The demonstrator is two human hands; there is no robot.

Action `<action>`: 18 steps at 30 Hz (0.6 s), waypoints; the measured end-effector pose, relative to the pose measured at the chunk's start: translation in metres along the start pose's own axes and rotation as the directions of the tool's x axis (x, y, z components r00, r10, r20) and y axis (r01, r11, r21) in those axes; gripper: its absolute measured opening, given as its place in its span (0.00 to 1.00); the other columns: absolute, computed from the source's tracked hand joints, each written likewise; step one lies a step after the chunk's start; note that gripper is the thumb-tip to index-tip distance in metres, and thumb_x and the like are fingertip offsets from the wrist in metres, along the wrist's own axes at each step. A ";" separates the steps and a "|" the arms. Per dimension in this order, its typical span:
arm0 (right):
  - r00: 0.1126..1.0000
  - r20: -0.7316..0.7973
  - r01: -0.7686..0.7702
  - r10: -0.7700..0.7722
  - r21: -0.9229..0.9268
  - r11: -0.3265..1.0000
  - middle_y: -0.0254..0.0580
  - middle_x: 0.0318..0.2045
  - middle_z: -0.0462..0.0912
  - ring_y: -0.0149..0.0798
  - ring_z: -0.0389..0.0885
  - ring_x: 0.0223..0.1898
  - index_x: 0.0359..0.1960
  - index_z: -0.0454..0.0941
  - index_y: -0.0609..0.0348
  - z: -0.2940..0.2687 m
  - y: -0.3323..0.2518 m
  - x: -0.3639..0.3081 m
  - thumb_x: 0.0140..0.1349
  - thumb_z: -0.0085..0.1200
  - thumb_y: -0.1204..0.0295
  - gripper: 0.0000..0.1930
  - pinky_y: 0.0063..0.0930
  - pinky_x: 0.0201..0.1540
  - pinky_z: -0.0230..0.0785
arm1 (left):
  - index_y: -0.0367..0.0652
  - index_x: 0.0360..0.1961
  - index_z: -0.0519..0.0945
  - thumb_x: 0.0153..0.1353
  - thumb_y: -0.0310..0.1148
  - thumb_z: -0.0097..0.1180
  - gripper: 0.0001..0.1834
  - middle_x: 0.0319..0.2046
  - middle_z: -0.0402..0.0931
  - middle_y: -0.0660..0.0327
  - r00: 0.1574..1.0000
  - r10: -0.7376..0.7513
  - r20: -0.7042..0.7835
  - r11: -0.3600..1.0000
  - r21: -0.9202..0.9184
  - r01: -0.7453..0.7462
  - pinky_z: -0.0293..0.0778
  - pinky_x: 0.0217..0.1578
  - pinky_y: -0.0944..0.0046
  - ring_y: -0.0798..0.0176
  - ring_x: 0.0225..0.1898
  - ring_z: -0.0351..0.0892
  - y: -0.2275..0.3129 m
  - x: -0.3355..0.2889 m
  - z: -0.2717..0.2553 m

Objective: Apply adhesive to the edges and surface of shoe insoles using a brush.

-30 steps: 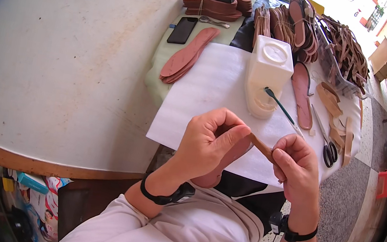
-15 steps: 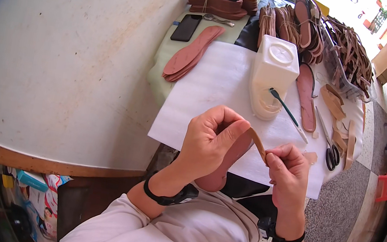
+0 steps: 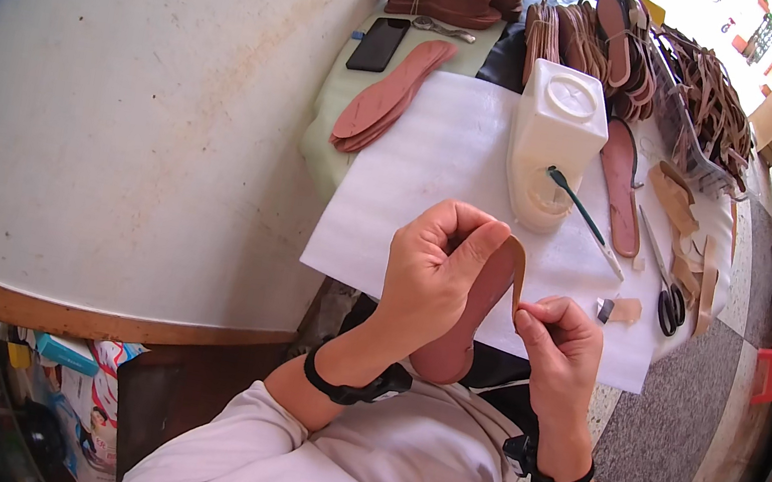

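My left hand (image 3: 438,261) is closed round the upper end of a reddish-brown shoe insole (image 3: 447,349), with thumb and fingers pinching its tip. A narrow tan strip (image 3: 518,274) runs from under the left thumb down along the insole's right edge. My right hand (image 3: 560,341) pinches the lower end of that strip between thumb and forefinger. The insole hangs over my lap at the near edge of the white foam sheet (image 3: 378,230). Beyond my hands stands a whitish plastic container (image 3: 564,118), with a dark green-handled brush (image 3: 584,215) leaning out of its opening.
Right of the container lie another insole (image 3: 622,193), black-handled scissors (image 3: 670,308) and tan strip scraps (image 3: 682,253). Stacked insoles (image 3: 382,104) and a black phone (image 3: 377,44) are at the far left. A basket (image 3: 710,171) of brown straps stands far right. A white wall (image 3: 123,119) borders the left.
My right hand has moved slightly down and left, and the strip now lies closer along the insole's edge. The insole has turned more face-up, and a small scrap by the right hand is uncovered.
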State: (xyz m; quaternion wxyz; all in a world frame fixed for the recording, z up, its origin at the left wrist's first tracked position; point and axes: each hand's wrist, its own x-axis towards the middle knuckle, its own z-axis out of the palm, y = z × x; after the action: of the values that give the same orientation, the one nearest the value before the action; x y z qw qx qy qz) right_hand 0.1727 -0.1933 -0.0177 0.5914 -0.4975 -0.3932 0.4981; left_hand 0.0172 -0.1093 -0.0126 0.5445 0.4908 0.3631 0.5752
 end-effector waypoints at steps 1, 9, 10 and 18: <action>1.000 -0.007 -0.009 0.009 -0.019 1.000 0.30 0.31 0.83 0.19 0.76 0.33 0.37 0.83 0.67 0.001 0.000 0.000 0.67 0.61 0.83 0.00 0.15 0.36 0.68 | 0.35 0.37 0.82 0.71 0.35 0.64 0.12 0.27 0.80 0.69 1.000 0.002 -0.004 1.000 0.002 -0.002 0.69 0.30 0.76 0.80 0.30 0.72 0.000 0.000 0.001; 1.000 -0.001 0.026 -0.026 -0.072 0.997 0.29 0.31 0.82 0.18 0.74 0.32 0.37 0.84 0.68 0.004 0.005 0.000 0.68 0.61 0.83 0.01 0.14 0.34 0.65 | 0.37 0.38 0.81 0.72 0.32 0.63 0.08 0.29 0.81 0.69 1.000 -0.002 0.014 1.000 -0.002 0.002 0.70 0.31 0.77 0.81 0.30 0.74 -0.004 0.001 0.002; 1.000 0.002 0.024 -0.024 -0.066 0.998 0.29 0.31 0.82 0.18 0.74 0.32 0.37 0.84 0.68 0.004 0.006 0.000 0.68 0.62 0.83 0.01 0.14 0.34 0.66 | 0.37 0.38 0.81 0.72 0.32 0.63 0.08 0.29 0.81 0.69 1.000 0.002 0.010 1.000 -0.002 -0.002 0.70 0.31 0.77 0.81 0.30 0.74 -0.004 0.001 0.003; 0.999 -0.002 0.038 -0.038 -0.074 0.997 0.29 0.31 0.83 0.18 0.74 0.32 0.37 0.83 0.69 0.005 0.010 -0.003 0.68 0.62 0.83 0.01 0.14 0.35 0.67 | 0.36 0.38 0.81 0.72 0.31 0.63 0.08 0.30 0.81 0.69 1.000 0.007 0.010 1.000 -0.009 -0.007 0.70 0.31 0.78 0.81 0.30 0.74 -0.008 0.000 0.006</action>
State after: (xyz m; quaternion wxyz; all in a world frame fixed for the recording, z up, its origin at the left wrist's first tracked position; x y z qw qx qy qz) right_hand 0.1652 -0.1947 -0.0267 0.5826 -0.5122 -0.4197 0.4712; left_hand 0.0254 -0.1088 -0.0190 0.5465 0.4926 0.3562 0.5761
